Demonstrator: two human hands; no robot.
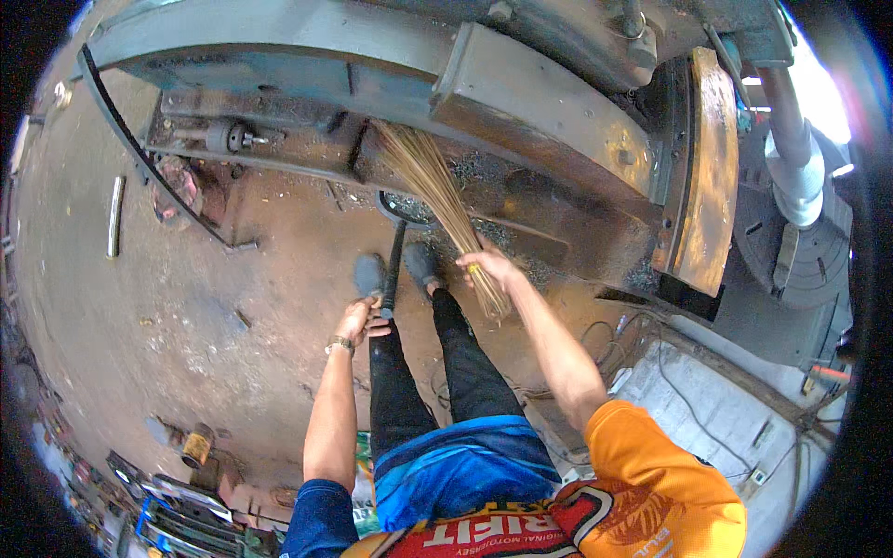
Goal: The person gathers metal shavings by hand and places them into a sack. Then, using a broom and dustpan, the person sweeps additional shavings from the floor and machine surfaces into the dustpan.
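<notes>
A stick broom point(433, 177) of thin tan bristles is gripped near its tied end by my right hand point(495, 267), its fingers wrapped round. The spread tips of the broom reach under the edge of the grey machine point(549, 102), by dark metal shavings point(479, 172). My left hand point(356, 321), a watch on its wrist, is closed at the end of the black handle of a scoop point(394, 260). The round-rimmed head of the scoop lies at the machine's base with shavings in it, just beyond my shoes.
A curved dark metal strip point(130, 139) reaches from the machine to the floor at the left. A drill chuck point(228, 138) lies on the machine's base. On the floor are a metal rod point(115, 217) and a rusty can point(197, 446). A pale cabinet point(693, 400) with cables stands at right.
</notes>
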